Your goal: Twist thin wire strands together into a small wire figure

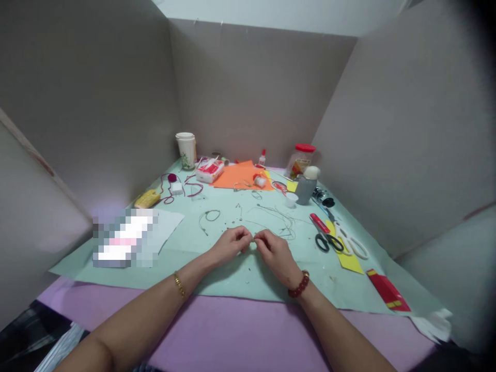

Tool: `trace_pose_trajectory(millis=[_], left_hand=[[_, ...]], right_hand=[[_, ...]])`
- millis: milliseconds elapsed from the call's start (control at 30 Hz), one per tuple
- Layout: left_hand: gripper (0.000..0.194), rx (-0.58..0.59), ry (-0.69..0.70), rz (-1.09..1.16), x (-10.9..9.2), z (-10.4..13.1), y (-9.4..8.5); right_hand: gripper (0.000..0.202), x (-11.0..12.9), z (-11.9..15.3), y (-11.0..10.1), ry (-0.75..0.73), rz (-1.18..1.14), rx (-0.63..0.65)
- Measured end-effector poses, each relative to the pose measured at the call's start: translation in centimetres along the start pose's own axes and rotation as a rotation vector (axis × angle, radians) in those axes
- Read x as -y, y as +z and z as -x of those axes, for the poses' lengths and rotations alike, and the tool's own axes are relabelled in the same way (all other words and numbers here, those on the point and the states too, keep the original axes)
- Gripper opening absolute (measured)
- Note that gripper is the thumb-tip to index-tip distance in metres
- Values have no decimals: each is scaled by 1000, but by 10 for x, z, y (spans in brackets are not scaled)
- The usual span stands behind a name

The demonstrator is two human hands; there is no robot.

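Observation:
My left hand (237, 241) and my right hand (273, 247) meet over the green table cover, fingertips pinched close together. Between them shows a tiny olive-green piece of thin cord (253, 239); most of it is hidden by the fingers. Just beyond my right hand lies a loose tangle of thin olive cords (285, 222). Farther left, a looped cord (212, 215) rests flat. Several tiny dark beads or bits (232, 223) are scattered ahead of my left hand, too small to make out.
On the right lie black-handled scissors (328, 243), white-handled scissors (352, 243) and a red packet (387, 290). Farther back stand a grey bottle (306, 190), a red-lidded jar (300, 161), orange paper (236, 175), a tissue pack (210, 170) and a white cup (186, 151). Tall panels surround the table.

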State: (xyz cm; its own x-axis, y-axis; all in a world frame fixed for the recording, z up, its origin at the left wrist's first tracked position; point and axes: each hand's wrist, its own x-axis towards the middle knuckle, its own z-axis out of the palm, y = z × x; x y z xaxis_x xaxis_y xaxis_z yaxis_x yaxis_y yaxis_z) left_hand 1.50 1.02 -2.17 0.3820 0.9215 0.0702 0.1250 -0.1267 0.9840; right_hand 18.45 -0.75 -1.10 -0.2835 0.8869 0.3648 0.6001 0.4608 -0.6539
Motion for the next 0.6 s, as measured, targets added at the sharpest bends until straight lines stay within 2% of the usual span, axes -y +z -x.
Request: trace_pose_trajectory(millis=[167, 300, 467, 600], left_hand=[[26, 9, -5, -4, 1, -1, 0], [23, 19, 7, -32, 0, 0, 0], [21, -16, 25, -54, -1, 0, 1], [19, -20, 31, -21, 1, -1, 1]], right_hand=[[18, 0, 1, 0, -43, 66, 27], [15, 2, 1, 2, 8, 46, 6], [17, 5, 1, 2, 165, -239, 64], [18, 6, 1, 3, 229, -481, 123]])
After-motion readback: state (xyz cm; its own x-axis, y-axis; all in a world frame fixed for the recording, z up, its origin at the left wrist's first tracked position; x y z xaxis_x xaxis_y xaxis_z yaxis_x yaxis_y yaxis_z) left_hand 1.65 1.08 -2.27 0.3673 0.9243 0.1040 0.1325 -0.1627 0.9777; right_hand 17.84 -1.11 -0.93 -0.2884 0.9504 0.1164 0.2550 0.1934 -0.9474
